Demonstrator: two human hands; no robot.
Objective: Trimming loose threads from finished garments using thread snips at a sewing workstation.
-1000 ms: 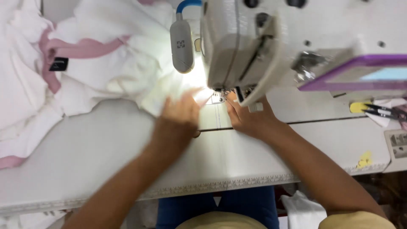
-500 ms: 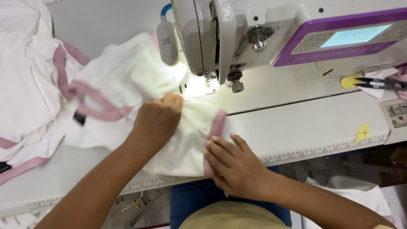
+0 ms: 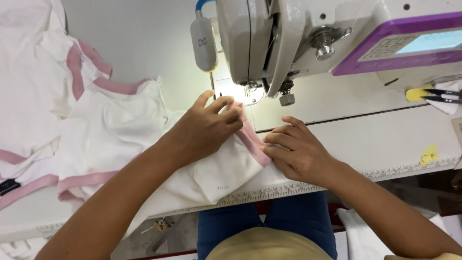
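Your left hand (image 3: 204, 127) lies knuckles-up on the white garment (image 3: 120, 139), its fingertips pinching the pink trim (image 3: 252, 142) at the fabric's right edge. Your right hand (image 3: 296, 151) rests flat just beside it, fingers together, pressing the same trim onto the table (image 3: 365, 130). The garment lies on the table in front of the sewing machine (image 3: 288, 38), its trimmed edge near the lit needle area (image 3: 250, 89). Snips with a yellow grip (image 3: 430, 94) lie well apart at right.
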